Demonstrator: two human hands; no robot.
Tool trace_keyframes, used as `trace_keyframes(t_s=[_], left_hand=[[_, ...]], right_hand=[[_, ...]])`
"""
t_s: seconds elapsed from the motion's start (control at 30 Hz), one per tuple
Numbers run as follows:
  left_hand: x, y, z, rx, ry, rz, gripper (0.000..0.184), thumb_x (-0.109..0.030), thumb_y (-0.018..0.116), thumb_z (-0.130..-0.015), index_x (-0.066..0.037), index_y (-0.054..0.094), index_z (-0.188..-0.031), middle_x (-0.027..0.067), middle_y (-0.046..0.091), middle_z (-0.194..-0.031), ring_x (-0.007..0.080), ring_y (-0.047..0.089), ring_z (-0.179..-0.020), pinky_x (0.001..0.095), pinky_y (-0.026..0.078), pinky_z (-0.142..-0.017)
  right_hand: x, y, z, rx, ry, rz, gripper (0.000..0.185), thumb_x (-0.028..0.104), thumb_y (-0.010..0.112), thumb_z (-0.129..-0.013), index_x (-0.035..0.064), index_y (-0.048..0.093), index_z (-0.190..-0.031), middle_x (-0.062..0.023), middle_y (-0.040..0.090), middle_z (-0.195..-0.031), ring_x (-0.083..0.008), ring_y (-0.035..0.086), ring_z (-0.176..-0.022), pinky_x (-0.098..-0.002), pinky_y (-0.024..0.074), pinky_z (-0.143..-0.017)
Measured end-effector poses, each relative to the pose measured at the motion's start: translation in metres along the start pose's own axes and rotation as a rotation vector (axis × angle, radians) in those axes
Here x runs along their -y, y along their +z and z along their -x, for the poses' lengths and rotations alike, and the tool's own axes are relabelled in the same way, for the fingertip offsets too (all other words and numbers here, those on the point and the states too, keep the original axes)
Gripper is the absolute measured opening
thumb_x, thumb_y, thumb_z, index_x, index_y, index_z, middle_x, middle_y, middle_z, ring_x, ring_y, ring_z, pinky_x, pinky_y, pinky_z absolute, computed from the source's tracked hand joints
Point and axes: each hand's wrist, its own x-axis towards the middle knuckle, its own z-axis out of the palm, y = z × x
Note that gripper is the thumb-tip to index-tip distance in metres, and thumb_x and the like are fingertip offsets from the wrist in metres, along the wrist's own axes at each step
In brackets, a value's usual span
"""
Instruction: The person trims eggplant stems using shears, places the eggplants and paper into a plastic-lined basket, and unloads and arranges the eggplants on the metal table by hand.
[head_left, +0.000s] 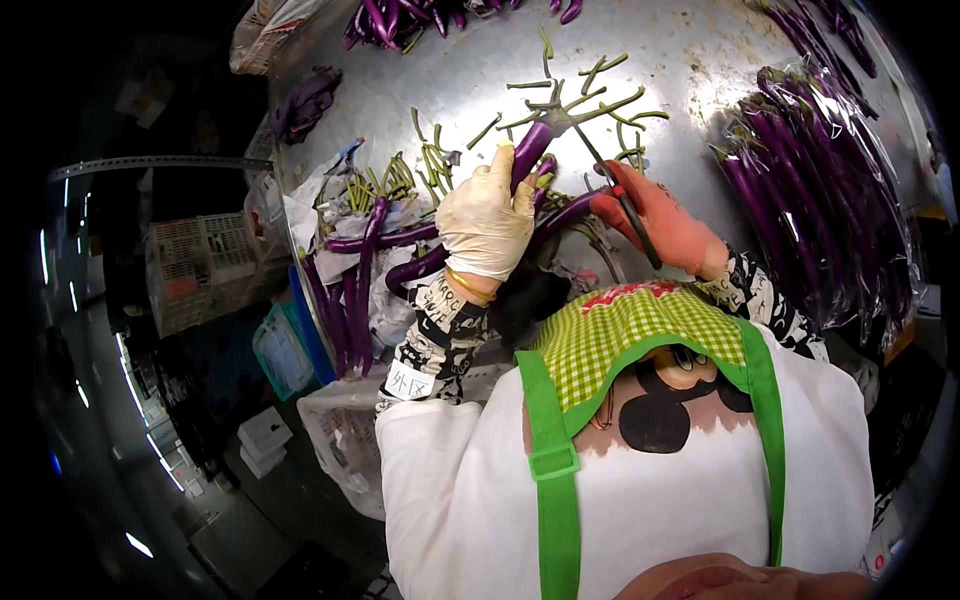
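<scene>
Long purple eggplants (530, 153) lie in my left hand (487, 222), which wears a pale glove and has its fingers wrapped round them, stem ends pointing away from me. My right hand (655, 218), in an orange-pink glove, is closed on scissors (632, 212) with dark blades and red on the handle. The blades reach to the green stems (558, 112) at the top of the held eggplants. Cut stem pieces (430, 165) are scattered around both hands. More loose eggplants (368, 265) lie to the left of my left hand, over crumpled paper.
A metal table (400, 85) spans the top. Eggplants in clear plastic (815, 190) lie at the right, others (395, 18) at the far edge. A dark purple bundle (306, 103) sits upper left. Crates (205, 262) and a white basket (340, 435) stand left.
</scene>
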Motion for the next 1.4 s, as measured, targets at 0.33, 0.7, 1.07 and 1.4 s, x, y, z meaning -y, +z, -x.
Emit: trace_keyframes(t_s=[0.33,0.7,1.07,1.4], left_hand=[[-0.003,0.004,0.009,0.003,0.048,-0.138,0.052,-0.026,0.073,-0.083,-0.011,0.058,-0.130,0.0098,0.058,-0.069,0.0299,0.060,-0.059,0.0414,0.044,-0.052],[-0.001,0.016,0.015,-0.036,0.175,-0.399,0.049,-0.014,0.053,-0.089,-0.010,0.051,-0.137,0.0033,0.056,-0.067,0.0200,0.057,-0.056,0.0379,0.040,-0.053],[-0.006,0.003,0.021,0.054,0.216,-0.105,0.074,-0.002,0.061,-0.080,-0.033,0.047,-0.145,0.0068,0.051,-0.073,0.0252,0.057,-0.058,0.0391,0.047,-0.052],[0.000,0.010,0.034,0.015,0.185,0.080,0.060,0.000,0.064,-0.081,-0.023,0.058,-0.136,0.0102,0.059,-0.077,0.0270,0.060,-0.057,0.0366,0.050,-0.053]], right_hand=[[-0.021,0.007,-0.003,0.028,-0.104,-0.047,0.062,0.047,0.057,-0.098,0.0000,0.044,-0.137,-0.0031,0.059,-0.091,-0.0077,0.054,-0.080,-0.0243,0.0454,-0.068],[-0.034,0.009,-0.003,0.087,0.221,-0.518,0.047,0.038,0.063,-0.095,0.0072,0.049,-0.129,0.0065,0.051,-0.084,-0.0014,0.042,-0.066,-0.0164,0.0317,-0.052],[-0.010,0.008,0.015,-0.092,-0.046,0.018,0.032,0.017,0.061,-0.098,-0.0001,0.054,-0.124,-0.0099,0.065,-0.095,-0.0139,0.057,-0.080,-0.0303,0.0495,-0.074],[-0.006,0.008,0.019,-0.043,-0.021,0.027,0.040,0.030,0.063,-0.098,0.0009,0.055,-0.124,-0.0104,0.065,-0.092,-0.0145,0.056,-0.078,-0.0323,0.0495,-0.074]])
